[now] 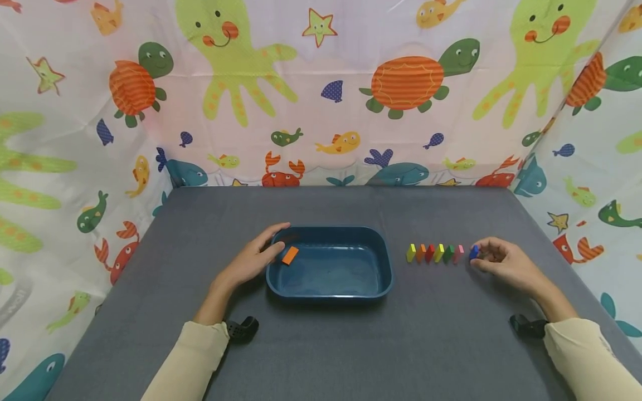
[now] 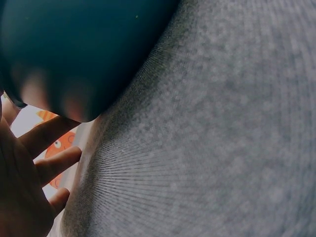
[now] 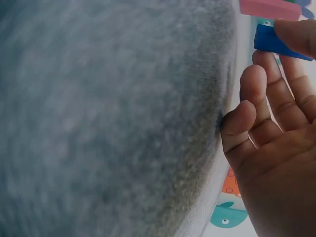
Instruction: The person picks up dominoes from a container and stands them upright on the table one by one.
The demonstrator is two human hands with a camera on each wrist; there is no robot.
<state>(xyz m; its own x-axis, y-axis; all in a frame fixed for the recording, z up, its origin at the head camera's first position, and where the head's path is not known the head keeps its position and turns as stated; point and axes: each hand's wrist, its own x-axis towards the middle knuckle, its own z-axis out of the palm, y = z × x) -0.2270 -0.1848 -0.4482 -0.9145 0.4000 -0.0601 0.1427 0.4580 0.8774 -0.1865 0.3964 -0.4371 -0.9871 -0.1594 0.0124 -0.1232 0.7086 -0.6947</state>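
At the right end of a row of standing blocks, my right hand [image 1: 504,264] pinches a blue domino block [image 1: 473,252] between thumb and fingers. In the right wrist view the thumb lies on the blue block, and a pink block [image 3: 270,8] stands just beyond it. My left hand [image 1: 248,262] rests at the left side of a dark blue rectangular tray [image 1: 328,297]. Its thumb reaches over the rim, while the other fingers extend fairly straight along the outside. An orange block [image 1: 290,255] is inside the tray, close to that thumb.
The row left of the blue block holds yellow [image 1: 411,253], orange [image 1: 421,253], red [image 1: 429,253], another yellow, green [image 1: 448,254] and pink blocks, spaced slightly apart. A grey cloth [image 1: 331,351] covers the table. Sea-animal curtains [image 1: 311,122] border its back and sides.
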